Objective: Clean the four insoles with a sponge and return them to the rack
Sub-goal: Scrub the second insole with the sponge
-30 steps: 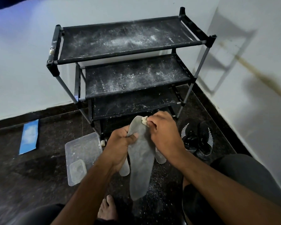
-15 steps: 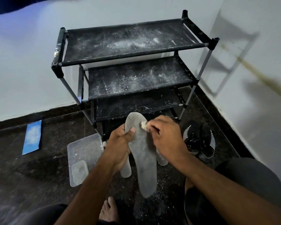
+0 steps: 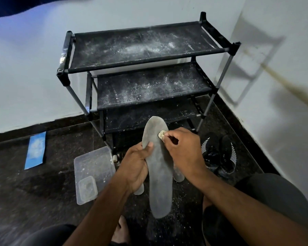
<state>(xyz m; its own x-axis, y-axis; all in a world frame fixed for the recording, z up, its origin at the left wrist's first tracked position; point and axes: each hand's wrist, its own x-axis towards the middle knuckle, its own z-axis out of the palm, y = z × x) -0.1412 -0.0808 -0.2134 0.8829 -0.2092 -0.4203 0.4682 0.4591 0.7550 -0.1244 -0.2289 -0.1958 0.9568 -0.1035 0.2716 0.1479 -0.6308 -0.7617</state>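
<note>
A long grey insole (image 3: 160,176) stands upright in front of me, toe end up. My left hand (image 3: 134,167) grips its left edge at mid-length, thumb on the front face. My right hand (image 3: 183,153) pinches a small pale sponge (image 3: 161,135) and presses it against the insole's upper right part. The ends of two more grey insoles show on the floor, one below my left hand (image 3: 139,189) and one under my right wrist (image 3: 178,175). The black three-tier rack (image 3: 144,68) stands behind, its shelves dusted with white powder.
A clear plastic tray (image 3: 92,173) lies on the dark floor at the left of my hands. A pair of black shoes (image 3: 219,155) sits to the right of the rack. A blue card (image 3: 35,150) lies far left. White walls meet in the corner behind.
The sponge has slid from the insole's toe tip down onto its upper face. The insole now stands straighter and higher in my left hand.
</note>
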